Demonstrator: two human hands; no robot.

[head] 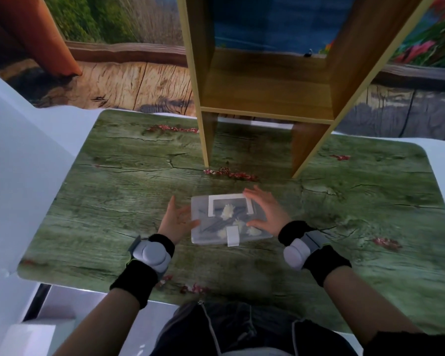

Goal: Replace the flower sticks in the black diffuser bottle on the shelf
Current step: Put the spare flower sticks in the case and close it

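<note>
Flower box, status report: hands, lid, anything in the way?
Left hand and right hand open, flanking the box. Lid shut, white flowers inside. Bottle not in view. Shelf just behind.

Viewpoint: head-worn, set above the mat-covered table [113, 176].
Direction: faced forward and steeply down.
Nearness: the forearms are seen close below; the wooden shelf [265, 93] is seen farther ahead.
Shared views: only one view is given.

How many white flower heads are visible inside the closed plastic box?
About 4, seen through the frosted lid of the plastic box: one large at centre, one below it, one near the front clasp, one at right. The lid blurs them; others may be hidden.
</note>
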